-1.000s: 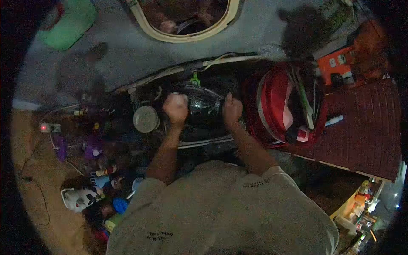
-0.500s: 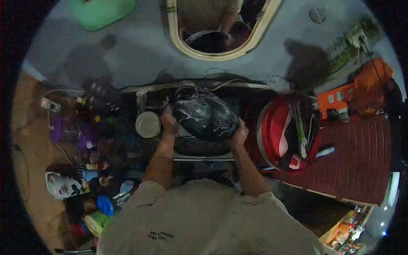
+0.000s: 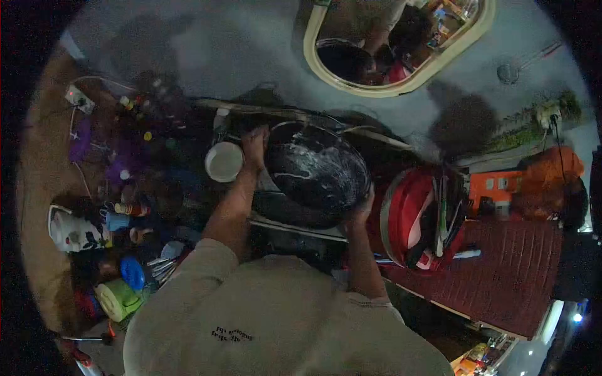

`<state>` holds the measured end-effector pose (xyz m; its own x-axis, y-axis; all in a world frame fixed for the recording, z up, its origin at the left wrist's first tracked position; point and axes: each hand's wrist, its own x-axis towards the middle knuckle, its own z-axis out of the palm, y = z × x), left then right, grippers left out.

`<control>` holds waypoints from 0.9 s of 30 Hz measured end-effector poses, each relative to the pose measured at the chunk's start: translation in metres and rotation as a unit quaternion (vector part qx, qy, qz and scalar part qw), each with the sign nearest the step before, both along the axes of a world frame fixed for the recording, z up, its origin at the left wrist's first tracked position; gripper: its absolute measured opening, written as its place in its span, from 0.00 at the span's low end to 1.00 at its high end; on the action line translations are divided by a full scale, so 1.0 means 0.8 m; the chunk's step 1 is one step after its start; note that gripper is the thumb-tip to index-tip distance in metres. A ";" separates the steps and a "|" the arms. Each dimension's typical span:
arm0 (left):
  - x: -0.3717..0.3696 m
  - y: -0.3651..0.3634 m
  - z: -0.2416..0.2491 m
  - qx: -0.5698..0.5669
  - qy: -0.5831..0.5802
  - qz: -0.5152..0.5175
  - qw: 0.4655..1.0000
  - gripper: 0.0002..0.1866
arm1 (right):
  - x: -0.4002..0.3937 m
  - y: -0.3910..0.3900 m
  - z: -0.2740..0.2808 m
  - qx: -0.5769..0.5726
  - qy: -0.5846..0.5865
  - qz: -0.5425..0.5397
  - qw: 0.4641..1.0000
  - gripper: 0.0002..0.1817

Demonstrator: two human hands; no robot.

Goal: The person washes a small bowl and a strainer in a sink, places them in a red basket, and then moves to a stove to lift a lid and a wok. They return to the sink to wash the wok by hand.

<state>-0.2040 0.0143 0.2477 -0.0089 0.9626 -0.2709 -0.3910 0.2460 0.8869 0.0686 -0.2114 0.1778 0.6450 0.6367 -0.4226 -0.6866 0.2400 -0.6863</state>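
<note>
A large round black pan [image 3: 316, 169], wok-like, is held tilted over the sink area, with white foamy streaks across its dark surface. My left hand [image 3: 255, 148] grips its left edge. On the lower right edge, my right hand [image 3: 362, 208] is closed around the rim, its fingers partly hidden beneath. A white bowl-like container [image 3: 224, 161] stands just left of my left hand, below a tap [image 3: 221, 122]. Under the pan, the basin's pale front edge [image 3: 295, 230] shows.
To the right, a red tub [image 3: 394, 216] holds utensils, beside a dark red slatted surface [image 3: 483, 269]. An orange box [image 3: 495, 193] sits behind it. A framed mirror [image 3: 307, 47] hangs on the wall. Bottles, a green container [image 3: 119, 299] and cutlery [image 3: 166, 263] crowd the left.
The pan has turned in my hands, and more of its round rim faces me now. My left hand has moved up along the edge. The whole view has tilted.
</note>
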 end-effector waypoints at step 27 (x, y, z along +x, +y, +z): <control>-0.151 -0.012 -0.070 0.256 0.679 -0.080 0.684 0.12 | -0.047 -0.033 0.017 -0.336 -0.627 0.083 0.698 0.30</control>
<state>-0.3244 0.0043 0.1917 0.1998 0.9461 0.2549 0.8731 -0.2900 0.3920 0.0307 -0.2377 0.1912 0.7174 0.6759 0.1688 0.5745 -0.4369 -0.6922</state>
